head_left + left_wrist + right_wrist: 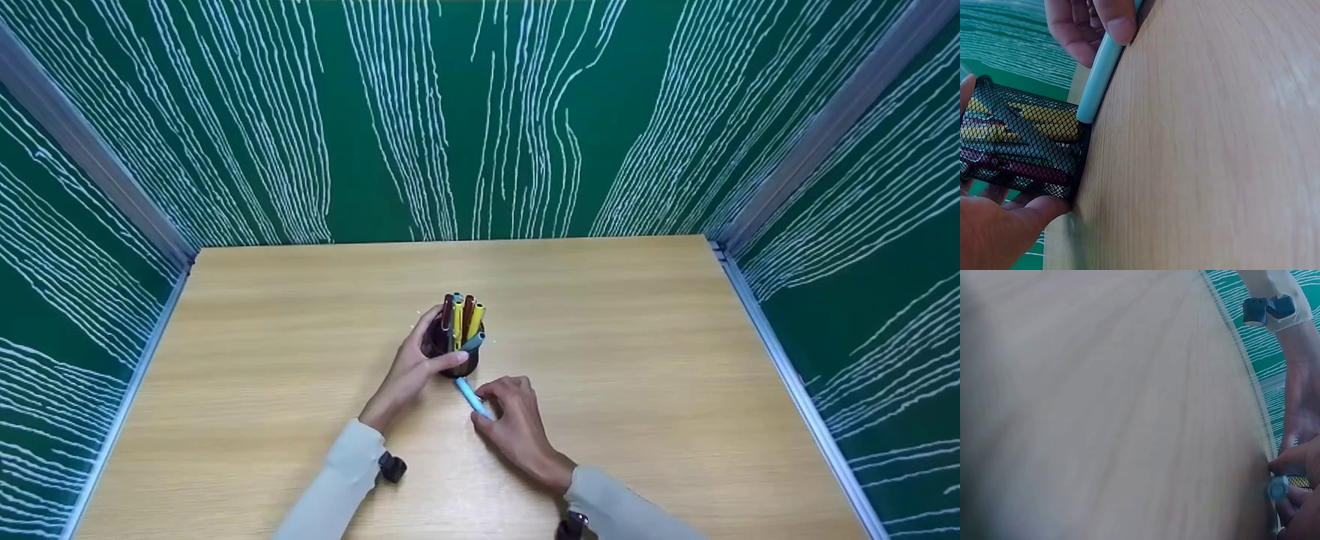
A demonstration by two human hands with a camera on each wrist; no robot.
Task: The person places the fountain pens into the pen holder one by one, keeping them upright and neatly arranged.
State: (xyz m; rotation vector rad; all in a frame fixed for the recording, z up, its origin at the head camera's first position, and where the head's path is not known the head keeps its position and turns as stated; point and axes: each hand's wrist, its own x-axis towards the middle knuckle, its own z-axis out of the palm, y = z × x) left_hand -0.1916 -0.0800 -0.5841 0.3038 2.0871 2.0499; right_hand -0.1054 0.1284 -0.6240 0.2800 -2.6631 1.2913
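Note:
My left hand (409,367) is wrapped around a black mesh pen holder (1027,140) standing upright on the table, its thumb across the near side. Several capped pens stand inside it: yellow (476,320), dark red (448,311) and a grey-teal one (474,342) leaning to the right. My right hand (519,424) pinches a light blue pen (471,394) between thumb and fingers. That pen lies low along the tabletop, its far end right at the foot of the holder. In the right wrist view, only the round end of the blue pen (1278,488) shows beside the fingers.
The wooden table (637,322) extends around both hands. Green panels (465,120) with white wavy lines enclose it at the back and sides, along metal frame rails (795,390). A small black camera (392,467) sits on the left wrist.

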